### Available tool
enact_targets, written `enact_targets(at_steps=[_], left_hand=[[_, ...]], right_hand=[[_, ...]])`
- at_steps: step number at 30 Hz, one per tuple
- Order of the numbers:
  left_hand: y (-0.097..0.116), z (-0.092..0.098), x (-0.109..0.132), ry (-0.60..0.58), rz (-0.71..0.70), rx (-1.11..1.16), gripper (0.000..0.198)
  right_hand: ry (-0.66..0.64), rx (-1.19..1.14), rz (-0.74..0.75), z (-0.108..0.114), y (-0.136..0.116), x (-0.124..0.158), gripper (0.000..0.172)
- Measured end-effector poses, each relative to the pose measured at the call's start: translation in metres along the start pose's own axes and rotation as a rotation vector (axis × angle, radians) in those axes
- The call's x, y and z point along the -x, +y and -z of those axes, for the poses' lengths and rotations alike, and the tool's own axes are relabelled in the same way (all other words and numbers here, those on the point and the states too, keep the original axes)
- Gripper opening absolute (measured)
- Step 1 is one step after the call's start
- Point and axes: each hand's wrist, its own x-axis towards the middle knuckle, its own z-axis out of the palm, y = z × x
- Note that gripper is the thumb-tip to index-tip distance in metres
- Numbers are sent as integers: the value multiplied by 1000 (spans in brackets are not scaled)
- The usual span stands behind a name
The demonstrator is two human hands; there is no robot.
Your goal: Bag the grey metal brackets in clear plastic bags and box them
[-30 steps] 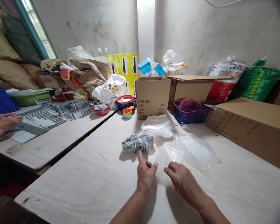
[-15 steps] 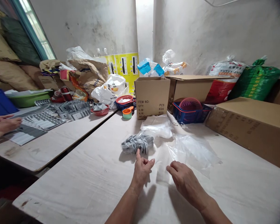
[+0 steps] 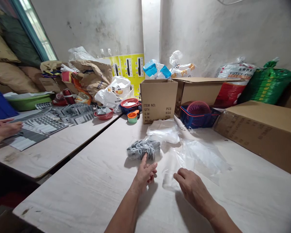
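My left hand (image 3: pixel 143 176) is open, its index finger stretched towards a pile of grey pieces in clear plastic (image 3: pixel 142 149). The fingertip meets the pile's near edge; I cannot tell if it touches. Thumb apart, its other fingers partly curled, that hand holds nothing. My right hand (image 3: pixel 193 186) is closed in a pinch at the right edge of a clear plastic bag (image 3: pixel 169 171) lying on the table. More clear bags (image 3: pixel 203 155) lie flat beyond the right hand, and a stack of bags (image 3: pixel 163 132) rests behind the pile.
An upright carton (image 3: pixel 159 100) stands behind the bags, near an orange and green tape dispenser (image 3: pixel 133 117). Blue and red baskets (image 3: pixel 199 115) and a long carton (image 3: pixel 262 136) line the right. Another person's hands (image 3: pixel 6 131) are over grey sheets (image 3: pixel 26 139) on the left table.
My left hand has shifted slightly left, its thumb drawing back from the bag. The right hand and the pile have stayed nearly in place.
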Motion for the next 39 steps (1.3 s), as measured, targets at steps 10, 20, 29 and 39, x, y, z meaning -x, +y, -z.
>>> enact_targets(at_steps=[10, 20, 29, 39], left_hand=[[-27, -18, 0, 232, -439, -385, 65], [20, 12, 1, 848, -926, -1118, 15], [21, 19, -15, 751, -836, -1527, 20], [19, 17, -37, 686, -915, -1687, 21]], right_hand=[[9, -14, -29, 7, 3, -3, 24], [14, 34, -45, 7, 3, -2, 24], [7, 39, -54, 10, 4, -3, 27], [14, 38, -56, 9, 6, -2, 27]])
